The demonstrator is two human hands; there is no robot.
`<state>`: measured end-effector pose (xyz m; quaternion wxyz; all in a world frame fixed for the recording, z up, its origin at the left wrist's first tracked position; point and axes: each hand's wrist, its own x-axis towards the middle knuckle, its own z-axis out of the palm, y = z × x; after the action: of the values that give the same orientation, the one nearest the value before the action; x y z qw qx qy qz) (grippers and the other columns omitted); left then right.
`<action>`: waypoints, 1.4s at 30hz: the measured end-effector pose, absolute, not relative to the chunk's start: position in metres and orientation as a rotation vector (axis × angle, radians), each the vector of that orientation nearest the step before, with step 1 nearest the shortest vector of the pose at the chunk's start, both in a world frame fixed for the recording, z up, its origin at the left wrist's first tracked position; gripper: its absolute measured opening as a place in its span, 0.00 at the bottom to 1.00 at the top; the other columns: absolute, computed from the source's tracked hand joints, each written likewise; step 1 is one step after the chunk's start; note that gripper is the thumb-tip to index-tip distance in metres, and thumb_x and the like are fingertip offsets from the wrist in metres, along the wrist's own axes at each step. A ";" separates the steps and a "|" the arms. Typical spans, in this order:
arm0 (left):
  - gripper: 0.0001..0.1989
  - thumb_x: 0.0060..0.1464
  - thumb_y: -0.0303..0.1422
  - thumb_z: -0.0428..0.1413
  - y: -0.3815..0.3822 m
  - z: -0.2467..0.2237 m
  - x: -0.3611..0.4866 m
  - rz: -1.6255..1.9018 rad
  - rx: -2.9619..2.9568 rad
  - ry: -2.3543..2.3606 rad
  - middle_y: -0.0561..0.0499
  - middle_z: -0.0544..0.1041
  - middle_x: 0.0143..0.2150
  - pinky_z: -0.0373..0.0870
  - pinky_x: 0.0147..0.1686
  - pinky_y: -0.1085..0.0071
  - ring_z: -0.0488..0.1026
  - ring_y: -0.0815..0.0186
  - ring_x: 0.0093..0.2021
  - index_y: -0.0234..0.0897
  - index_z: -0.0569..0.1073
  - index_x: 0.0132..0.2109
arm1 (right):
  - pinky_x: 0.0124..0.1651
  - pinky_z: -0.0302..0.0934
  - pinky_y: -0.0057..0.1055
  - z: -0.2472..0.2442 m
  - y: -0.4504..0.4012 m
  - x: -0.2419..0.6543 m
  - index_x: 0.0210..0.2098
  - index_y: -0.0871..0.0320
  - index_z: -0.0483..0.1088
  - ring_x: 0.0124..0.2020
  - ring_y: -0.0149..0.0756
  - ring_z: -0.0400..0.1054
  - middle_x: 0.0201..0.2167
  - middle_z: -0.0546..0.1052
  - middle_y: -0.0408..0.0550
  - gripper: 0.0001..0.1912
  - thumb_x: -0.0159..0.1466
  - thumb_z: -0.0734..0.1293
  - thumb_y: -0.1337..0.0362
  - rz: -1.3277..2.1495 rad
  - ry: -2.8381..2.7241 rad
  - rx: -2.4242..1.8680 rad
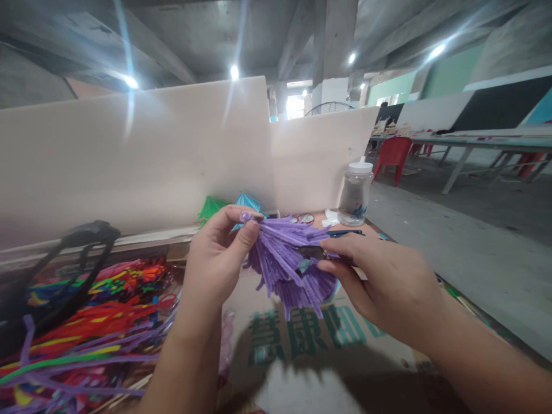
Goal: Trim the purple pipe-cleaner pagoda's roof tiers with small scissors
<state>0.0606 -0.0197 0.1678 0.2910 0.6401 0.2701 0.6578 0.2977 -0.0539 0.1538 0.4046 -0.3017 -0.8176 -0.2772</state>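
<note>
My left hand pinches the gathered top of a purple bundle of fuzzy pipe cleaners between thumb and fingers. The strands fan out downward and to the right, like a small umbrella or skirt. On the bundle's right side, my right hand is closed with its fingertips at the strands. A dark, flat-ended tool sticks out from these fingertips in among the strands; its exact kind is unclear. A small grey-green patch shows on the purple strands just below it.
Loose coloured pipe cleaners lie at left beside a black frame-like object. Behind my hands are a green paper-umbrella shape, a blue one and a clear bottle. Printed cardboard covers the table before a pale partition.
</note>
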 end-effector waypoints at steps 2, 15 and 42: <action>0.07 0.57 0.38 0.64 -0.019 0.168 0.060 1.753 1.705 0.723 0.55 0.76 0.38 0.67 0.37 0.82 0.71 0.73 0.37 0.40 0.77 0.37 | 0.38 0.62 0.32 0.153 -0.054 0.299 0.48 0.60 0.68 0.37 0.34 0.75 0.37 0.80 0.46 0.08 0.70 0.64 0.65 -0.705 -2.068 -0.758; 0.06 0.57 0.38 0.64 -0.019 0.169 0.061 1.758 1.700 0.728 0.55 0.77 0.37 0.67 0.37 0.82 0.72 0.73 0.37 0.41 0.78 0.36 | 0.35 0.61 0.29 0.154 -0.056 0.298 0.50 0.57 0.67 0.37 0.33 0.75 0.38 0.80 0.44 0.09 0.70 0.64 0.64 -0.626 -2.060 -0.781; 0.11 0.58 0.41 0.60 -0.015 0.154 0.062 1.423 1.754 0.850 0.49 0.79 0.36 0.67 0.35 0.73 0.73 0.65 0.34 0.37 0.78 0.38 | 0.33 0.64 0.30 0.166 -0.059 0.296 0.52 0.57 0.69 0.36 0.35 0.75 0.43 0.80 0.50 0.13 0.70 0.62 0.61 -0.409 -2.117 -0.727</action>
<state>0.0622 -0.0151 0.1541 0.3562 0.6791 0.3290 0.5511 0.2961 -0.0595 0.1660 0.4195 -0.2900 -0.8446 -0.1631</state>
